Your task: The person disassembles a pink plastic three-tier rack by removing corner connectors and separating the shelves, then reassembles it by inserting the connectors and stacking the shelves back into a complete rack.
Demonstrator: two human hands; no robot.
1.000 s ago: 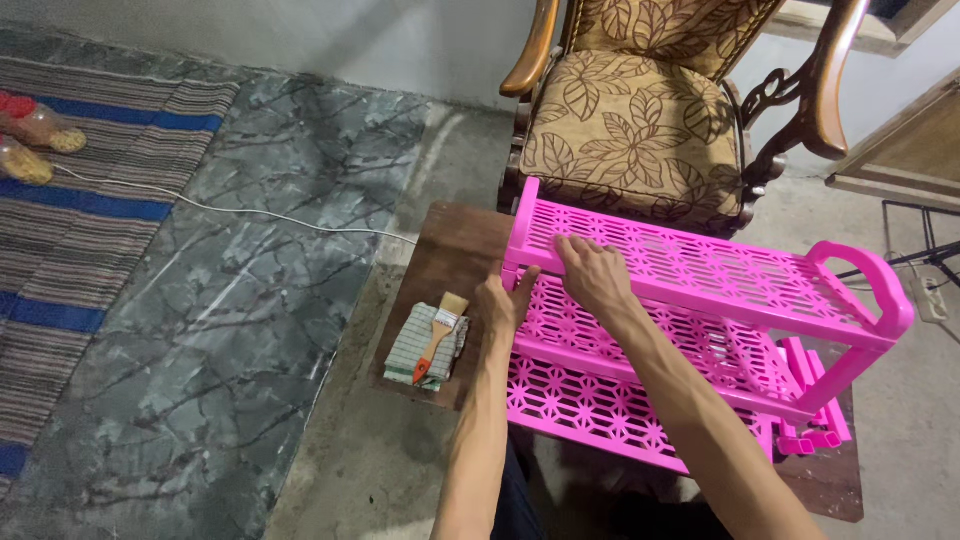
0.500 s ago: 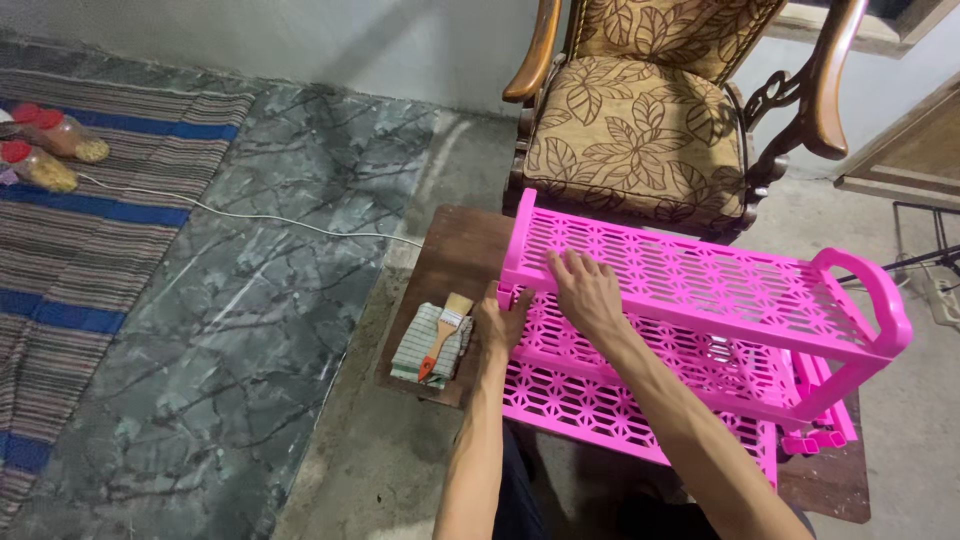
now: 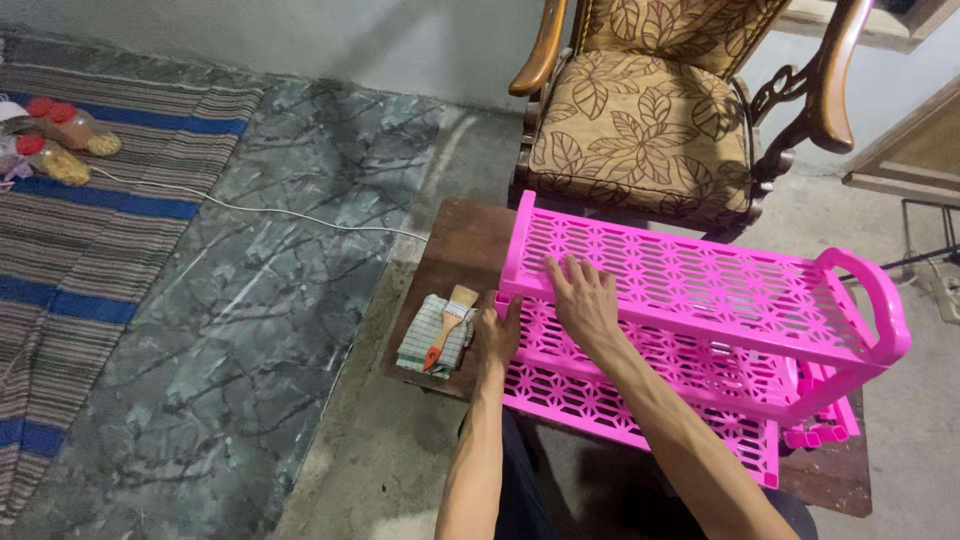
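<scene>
Since a second ago, both hands have barely shifted on the pink rack [image 3: 700,310] lying on the low wooden bench [image 3: 455,250]. Right hand [image 3: 583,300] rests flat, fingers spread, on the top shelf; left hand [image 3: 497,335] grips the rack's end, beside a folded cloth [image 3: 425,335] and paintbrush [image 3: 448,325].

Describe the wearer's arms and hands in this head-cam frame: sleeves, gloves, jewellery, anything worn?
Both arms are bare from the bottom edge of the frame to the fingertips: no sleeves in view, no gloves. The left hand and right hand show no rings, and neither wrist carries a watch or band. No tape, markings or cables on either arm. Build is slim, with long fingers. Dark clothing shows between the forearms at the bottom of the frame.
</scene>
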